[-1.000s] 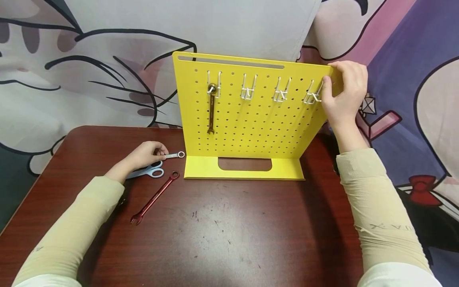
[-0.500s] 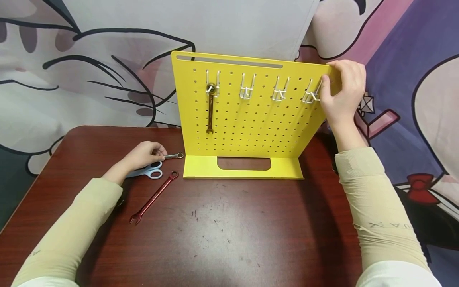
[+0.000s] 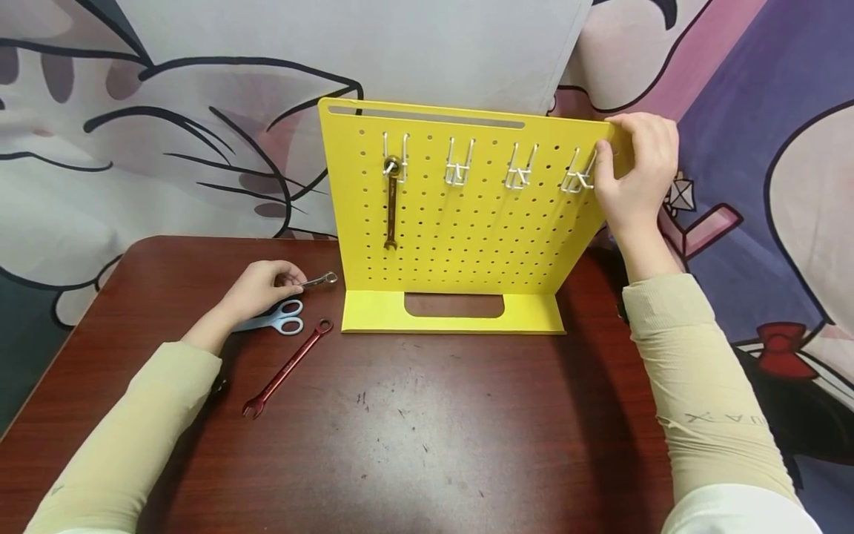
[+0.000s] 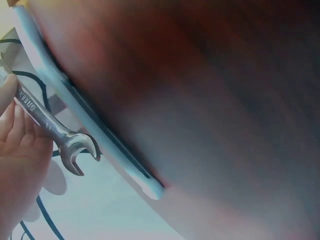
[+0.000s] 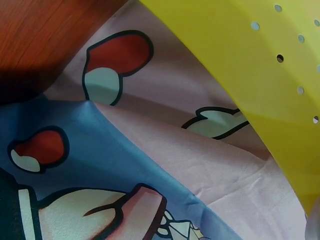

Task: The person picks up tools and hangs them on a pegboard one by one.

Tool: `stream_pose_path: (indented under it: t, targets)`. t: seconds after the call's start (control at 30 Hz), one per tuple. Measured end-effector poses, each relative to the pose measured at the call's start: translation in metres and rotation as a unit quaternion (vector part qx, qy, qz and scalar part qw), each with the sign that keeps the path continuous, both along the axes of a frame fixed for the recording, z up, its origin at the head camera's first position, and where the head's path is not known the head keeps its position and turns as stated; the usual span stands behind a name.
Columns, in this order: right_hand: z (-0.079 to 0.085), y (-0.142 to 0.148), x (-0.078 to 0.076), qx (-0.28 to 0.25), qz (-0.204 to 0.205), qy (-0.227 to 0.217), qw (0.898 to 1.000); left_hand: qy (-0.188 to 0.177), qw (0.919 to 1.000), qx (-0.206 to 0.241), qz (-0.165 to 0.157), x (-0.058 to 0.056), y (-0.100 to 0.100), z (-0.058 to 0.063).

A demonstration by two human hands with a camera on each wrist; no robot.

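Note:
My left hand (image 3: 265,288) pinches a silver combination wrench (image 3: 323,279) between thumb and fingers, its ring end pointing at the pegboard. In the left wrist view the open jaw end of this wrench (image 4: 52,125) sticks out past the palm. Light blue scissors (image 3: 272,320) lie on the table just below that hand. My right hand (image 3: 640,172) grips the upper right corner of the yellow pegboard (image 3: 467,245), thumb on the front face. From the leftmost white hook hangs a dark bronze-toned wrench (image 3: 392,208). In front of the scissors lies a red wrench (image 3: 287,371).
Three more white hooks sit on the board, among them the second hook (image 3: 458,174) from the left and the rightmost hook (image 3: 577,180) beside my right thumb. The board's base (image 3: 373,315) stands on the brown table (image 3: 414,445). A cartoon-printed wall (image 3: 220,163) rises behind.
My left hand has shifted slightly left with the silver wrench, whose ring end now tilts upward and farther from the base. The right hand keeps its grip on the board.

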State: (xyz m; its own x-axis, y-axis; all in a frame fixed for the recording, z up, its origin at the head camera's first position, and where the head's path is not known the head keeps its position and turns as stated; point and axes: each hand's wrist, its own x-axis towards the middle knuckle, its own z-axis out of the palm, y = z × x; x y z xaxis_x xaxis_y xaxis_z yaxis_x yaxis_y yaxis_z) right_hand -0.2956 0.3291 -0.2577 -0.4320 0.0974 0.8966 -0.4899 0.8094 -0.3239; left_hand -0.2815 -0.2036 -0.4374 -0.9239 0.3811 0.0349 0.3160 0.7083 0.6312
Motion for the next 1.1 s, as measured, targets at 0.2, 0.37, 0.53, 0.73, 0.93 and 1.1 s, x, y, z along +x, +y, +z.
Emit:
stream_pose_path:
  t: [0.2,0.37,0.53,0.73,0.93,1.1]
  targets:
    - [0.000,0.000,0.001,0.002,-0.002,-0.001,1.000,0.027,0.9987,0.038,0.022,0.009,0.012,0.007]
    - [-0.001,0.002,0.000,0.003,-0.002,-0.005,1.000,0.047,0.9950,0.074,0.048,0.017,0.025,0.011]
    - [-0.001,0.002,0.001,0.005,-0.003,-0.006,1.000,0.045,0.9906,0.113,0.062,0.022,0.039,0.017]
    - [0.000,0.000,0.002,0.002,-0.003,-0.007,1.000,0.019,0.9823,0.171,0.073,0.027,0.057,0.029]
    - [-0.001,0.001,0.002,0.004,-0.005,-0.013,1.000,0.000,0.9718,0.224,0.072,0.032,0.077,0.038]
    - [-0.001,0.001,0.002,0.005,-0.010,-0.019,1.000,0.000,0.9668,0.249,0.057,0.034,0.097,0.044]
